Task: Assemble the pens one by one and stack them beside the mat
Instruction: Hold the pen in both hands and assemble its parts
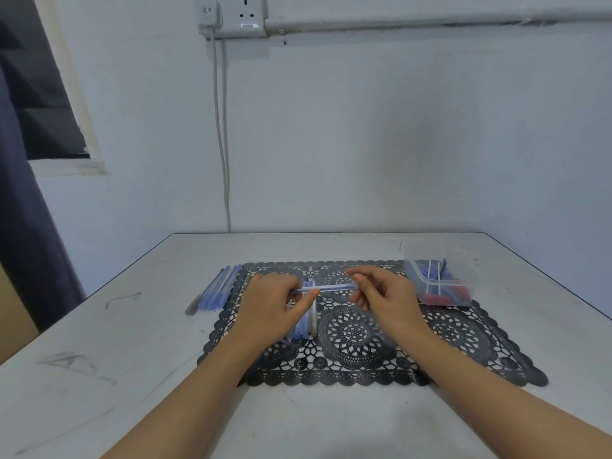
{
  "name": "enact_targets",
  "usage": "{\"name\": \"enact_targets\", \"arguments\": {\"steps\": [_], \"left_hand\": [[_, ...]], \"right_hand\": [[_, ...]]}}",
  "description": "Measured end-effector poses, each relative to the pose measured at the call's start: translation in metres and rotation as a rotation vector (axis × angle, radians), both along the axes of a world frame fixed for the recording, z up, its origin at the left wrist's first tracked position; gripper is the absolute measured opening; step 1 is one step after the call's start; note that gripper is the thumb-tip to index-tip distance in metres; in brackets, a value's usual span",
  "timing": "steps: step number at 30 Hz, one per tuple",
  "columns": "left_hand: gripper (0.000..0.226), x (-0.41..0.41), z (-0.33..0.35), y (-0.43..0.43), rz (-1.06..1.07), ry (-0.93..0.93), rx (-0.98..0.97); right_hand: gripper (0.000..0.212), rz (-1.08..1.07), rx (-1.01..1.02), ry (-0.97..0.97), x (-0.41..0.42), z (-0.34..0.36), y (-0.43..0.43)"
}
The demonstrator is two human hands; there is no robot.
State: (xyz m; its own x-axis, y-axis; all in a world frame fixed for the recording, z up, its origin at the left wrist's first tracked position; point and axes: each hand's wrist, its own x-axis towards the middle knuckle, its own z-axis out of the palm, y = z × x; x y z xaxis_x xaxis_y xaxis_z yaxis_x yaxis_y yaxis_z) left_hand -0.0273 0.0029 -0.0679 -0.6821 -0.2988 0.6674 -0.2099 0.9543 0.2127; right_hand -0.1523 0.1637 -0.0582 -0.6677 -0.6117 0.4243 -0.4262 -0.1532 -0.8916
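A blue pen lies level between my hands, above the black lace mat. My left hand grips its left end with curled fingers. My right hand pinches its right end between thumb and fingertips. Under my left hand, on the mat, lie several loose blue and clear pen barrels, partly hidden. Beside the mat's left edge rests a stack of several blue pens.
A clear plastic tub with blue and red pen parts stands on the mat's far right corner. A grey pen lies left of the stack. The white table meets the wall at the back; a cable hangs from a socket.
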Motion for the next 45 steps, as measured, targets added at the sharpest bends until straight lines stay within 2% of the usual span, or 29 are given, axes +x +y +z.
{"name": "enact_targets", "arguments": {"steps": [4, 9, 13, 17, 21, 24, 31, 36, 39, 42, 45], "left_hand": [[0.042, 0.002, 0.002, -0.001, 0.007, -0.003, 0.034], [0.040, 0.003, 0.003, 0.001, 0.009, -0.002, 0.044], [0.039, 0.002, 0.002, 0.001, -0.017, 0.016, 0.018], [0.040, 0.002, 0.002, 0.000, -0.026, 0.026, -0.003], [0.041, 0.003, 0.002, 0.000, -0.015, 0.027, 0.020], [0.039, 0.003, 0.003, 0.001, -0.026, 0.029, 0.031], [0.038, 0.003, 0.003, 0.000, -0.070, 0.057, -0.010], [0.038, 0.003, 0.002, 0.000, -0.075, 0.053, -0.036], [0.038, 0.003, 0.002, 0.000, -0.069, 0.062, -0.019], [0.038, 0.003, 0.002, 0.000, -0.064, 0.078, 0.005], [0.038, 0.003, 0.001, -0.001, -0.074, 0.083, 0.003]], "right_hand": [[0.014, 0.038, 0.043, -0.014, -0.001, 0.000, 0.001], [0.008, 0.008, 0.155, 0.151, -0.003, -0.003, 0.000], [0.023, -0.031, 0.180, 0.284, -0.007, -0.006, 0.002], [0.032, -0.027, 0.164, 0.313, -0.007, -0.006, 0.003], [0.014, -0.019, 0.147, 0.350, -0.007, -0.008, 0.001], [0.012, -0.029, 0.159, 0.431, -0.011, -0.010, 0.001], [0.043, -0.048, 0.149, 0.568, -0.014, -0.010, 0.003], [0.054, -0.036, 0.123, 0.508, -0.016, -0.012, 0.000], [0.044, -0.012, 0.125, 0.484, -0.016, -0.014, 0.001], [0.027, -0.005, 0.167, 0.562, -0.016, -0.014, 0.002], [0.028, -0.003, 0.133, 0.596, -0.015, -0.012, 0.003]]}}
